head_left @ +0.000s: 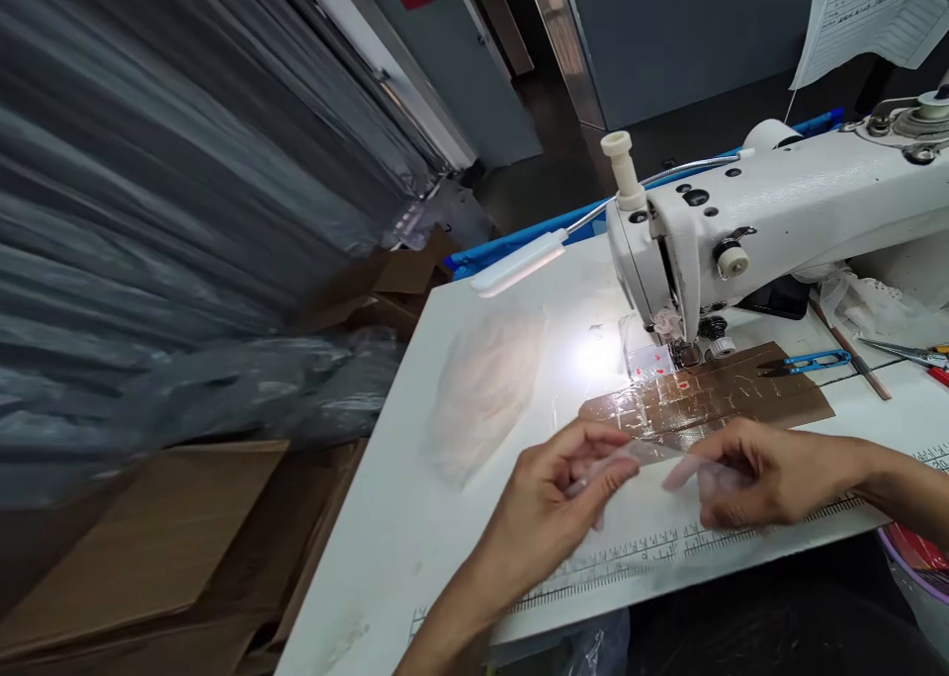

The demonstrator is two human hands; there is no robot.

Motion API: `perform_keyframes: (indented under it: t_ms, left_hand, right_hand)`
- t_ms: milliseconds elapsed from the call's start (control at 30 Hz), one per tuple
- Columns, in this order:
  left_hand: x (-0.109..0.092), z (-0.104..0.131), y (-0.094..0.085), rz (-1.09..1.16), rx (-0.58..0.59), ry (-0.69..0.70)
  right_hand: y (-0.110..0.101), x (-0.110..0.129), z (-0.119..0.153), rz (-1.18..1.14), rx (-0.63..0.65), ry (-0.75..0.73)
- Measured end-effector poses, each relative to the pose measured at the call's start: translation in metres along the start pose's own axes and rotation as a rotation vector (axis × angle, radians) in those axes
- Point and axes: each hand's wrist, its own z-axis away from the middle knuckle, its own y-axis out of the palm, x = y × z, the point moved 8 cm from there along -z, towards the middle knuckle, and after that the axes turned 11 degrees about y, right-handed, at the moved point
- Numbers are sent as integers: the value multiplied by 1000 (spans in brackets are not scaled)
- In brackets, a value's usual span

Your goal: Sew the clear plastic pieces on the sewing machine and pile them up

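Note:
A thin, see-through piece of white material (652,451), which looks like sheer fabric, spans my two hands above the front of the sewing table. My left hand (560,488) pinches its left end between thumb and fingers. At the other end, my right hand (763,473) is closed with curled fingers on the material, slightly blurred. Just beyond my hands is the white sewing machine (741,211), its needle area over a brown, tape-covered plate (704,399). To the left lies a pale, sheer bundle (489,389) on the tabletop.
Blue thread snips (805,362) lie on the brown plate, with scissors (908,352) farther right. A lit lamp (519,263) hangs over the white table (371,577). Printed ruler marks (645,552) run along its front edge. Cardboard boxes (148,538) stand at the left.

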Motion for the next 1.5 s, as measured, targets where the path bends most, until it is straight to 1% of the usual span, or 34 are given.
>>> perform_keyframes:
  t_ms: [67, 100, 167, 233, 300, 367, 433, 467, 533, 600, 667, 733, 767, 833, 900, 967, 1033, 1100, 1200, 1300, 1400, 1433, 1500]
  left_hand:
    - [15, -3, -12, -128, -60, 25]
    - [20, -5, -17, -230, -91, 56]
    - [28, -10, -25, -485, -129, 134]
    - [34, -15, -27, -748, -127, 197]
    - [35, -21, -27, -963, -131, 263]
    - [28, -28, -25, -1084, -145, 363]
    - [17, -36, -17, -1080, -118, 493]
    - [12, -41, -11, -1038, -76, 556]
    - [4, -51, 3, -919, 38, 653]
    - [4, -62, 18, -773, 174, 691]
    - [11, -73, 29, -622, 288, 675]
    - [23, -82, 34, -483, 344, 643]
    - [29, -86, 35, -429, 343, 629]
    - [39, -91, 32, -350, 296, 606]
    - [43, -92, 29, -309, 243, 590]
    - [40, -90, 29, -302, 232, 582]
    - [32, -87, 31, -326, 264, 568]
    - [24, -84, 33, -365, 285, 547]
    - [14, -81, 32, -398, 272, 538]
    - [11, -78, 30, -374, 261, 516]
    - [19, -74, 21, -292, 229, 410]
    - [23, -73, 17, -254, 213, 358]
    - [28, -72, 9, -184, 182, 261]
  right_hand:
    - [-26, -2, -3, 133, -190, 13]
    - [-41, 0, -4, 249, -316, 7]
    - [-69, 8, -2, 516, -598, -5]
    - [-86, 14, 0, 732, -818, 16]
    - [-95, 15, 1, 859, -947, 41]
    - [-99, 13, 2, 899, -1018, 36]
    - [-99, 11, 4, 880, -1056, 5]
    - [-99, 10, 5, 862, -1070, -9]
    - [-99, 8, 6, 833, -1083, -30]
    - [-98, 7, 7, 827, -1077, -52]
    - [-96, 7, 6, 838, -1059, -76]
    - [-96, 7, 6, 842, -1048, -103]
    - [-95, 7, 6, 838, -1047, -117]
    - [-94, 7, 8, 822, -1045, -150]
    - [-89, 10, 9, 809, -1025, -206]
    - [-82, 13, 7, 802, -978, -264]
    - [-74, 16, 4, 816, -936, -301]
    - [-68, 18, 0, 855, -918, -308]
    - [-62, 16, -6, 863, -897, -295]
    - [-61, 13, -8, 710, -826, -304]
    - [-61, 12, -6, 522, -745, -313]
    - [-62, 11, -7, 448, -713, -286]
    - [-63, 4, -13, 248, -617, -170]
